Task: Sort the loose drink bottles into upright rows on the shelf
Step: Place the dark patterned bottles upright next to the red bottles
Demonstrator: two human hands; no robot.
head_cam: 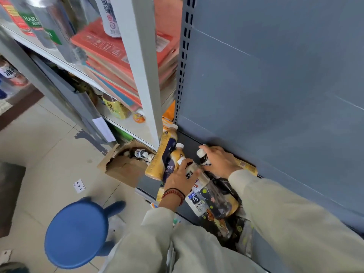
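Observation:
Several drink bottles stand crowded on the dark bottom shelf [189, 140] of a grey rack. Two tall tan milk-tea bottles [164, 154] with navy labels stand at the left end. My left hand [180, 177] grips a white-capped bottle with a black-and-white label [192, 171]. My right hand [218, 161] closes over a dark bottle with a white cap [201, 154] just behind it. A clear bottle with a white label [199, 201] and dark patterned bottles [220, 203] stand nearer me, partly hidden by my sleeves.
A torn cardboard box [123, 167] holding small bottles sits on the floor left of the shelf. A blue stool [77, 234] stands at lower left. The white shelving unit [141, 71] carries red folders, cans and a yellow bottle. A playing card [79, 185] lies on the tiles.

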